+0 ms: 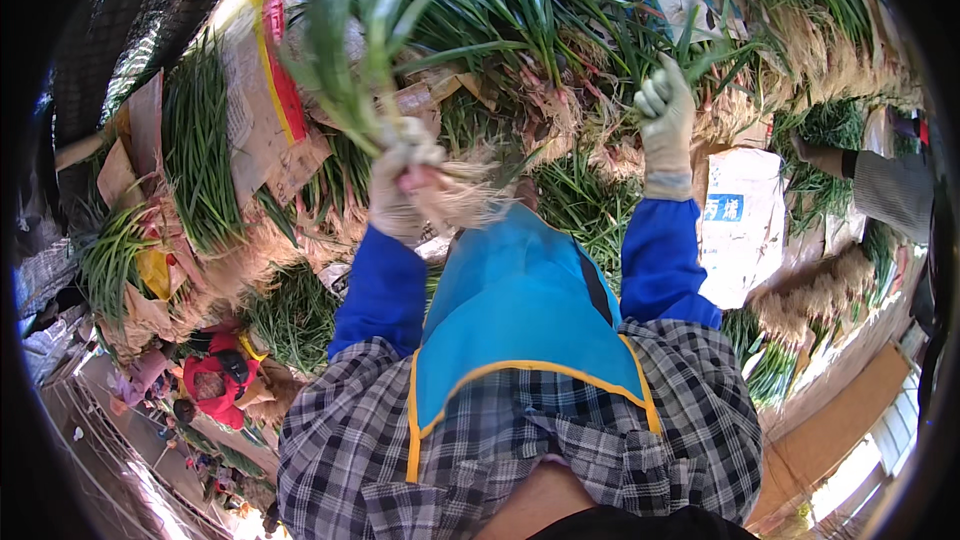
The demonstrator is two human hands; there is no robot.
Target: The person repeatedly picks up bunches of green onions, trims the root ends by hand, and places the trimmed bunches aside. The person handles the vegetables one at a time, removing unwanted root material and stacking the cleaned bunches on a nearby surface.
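Note:
My gloved left hand [397,184] grips a small bunch of green garlic or similar allium plants [360,75]. Their leaves point up and away from me, and pinkish bulb ends with pale roots stick out to the right of the fist. Motion blurs this bunch. At right, my gloved right hand [664,109] is raised with its fingers curled beside leaf tips; whether it pinches a leaf is unclear. Beyond both hands lies a large pile of the same plants [517,0], roots toward me. Loose green leaves [585,202] lie below, close to my blue apron [517,292].
Root-trimmed rows of plants [199,150] lie at left, among sacks [259,90]. A white printed sack [739,225] is right of my arm. Another person's grey sleeve [892,191] reaches in at far right. A person in red [217,375] works at lower left.

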